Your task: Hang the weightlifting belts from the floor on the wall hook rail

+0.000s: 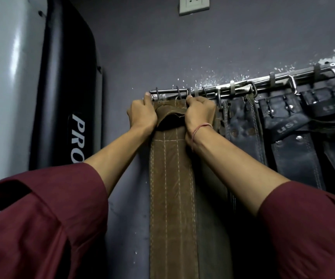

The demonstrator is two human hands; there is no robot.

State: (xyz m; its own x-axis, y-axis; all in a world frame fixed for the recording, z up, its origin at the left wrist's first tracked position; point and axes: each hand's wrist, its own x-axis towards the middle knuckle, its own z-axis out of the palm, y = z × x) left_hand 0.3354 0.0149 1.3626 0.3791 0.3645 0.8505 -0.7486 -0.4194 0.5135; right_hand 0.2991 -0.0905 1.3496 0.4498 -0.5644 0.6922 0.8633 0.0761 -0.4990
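A brown suede weightlifting belt with white stitching hangs down the wall from the left end of the metal hook rail. My left hand grips the belt's top left corner, thumb pressed up at the rail's end. My right hand grips the top right corner just under the hooks. The belt's buckle end is hidden behind both hands, so whether it sits on a hook cannot be told. A red thread circles my right wrist.
Several dark leather belts hang on the rail to the right, some marked "USI". A tall black padded bag stands against the wall on the left. A wall socket sits above.
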